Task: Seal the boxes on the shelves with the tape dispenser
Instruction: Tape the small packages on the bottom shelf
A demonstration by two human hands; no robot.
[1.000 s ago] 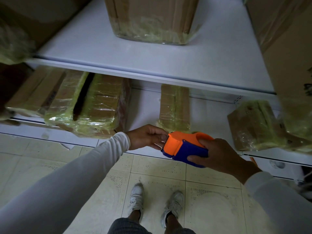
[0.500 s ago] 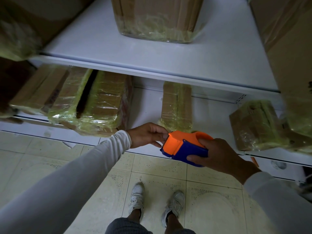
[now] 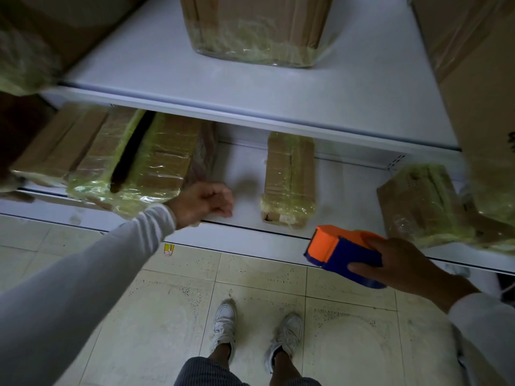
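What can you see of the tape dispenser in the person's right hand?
The tape dispenser looks like plastic, with an orange top and front and a blue body. The right hand grips its rear end, fingers wrapped over it. It hangs in the air before the lower shelf, touching no box. Its tape is not visible.

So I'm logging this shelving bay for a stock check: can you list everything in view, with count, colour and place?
tape dispenser: one, orange and blue, in the right hand
lower-shelf boxes: at least four, brown under yellowish wrap
upper-shelf boxes: one centre, others cut off at both edges, brown
shelves: two, white
floor tiles: pale, speckled
small scrap: one, on the floor by the shelf foot
shoes: two, white
left hand: curled, on the lower shelf
right hand: gripping the dispenser
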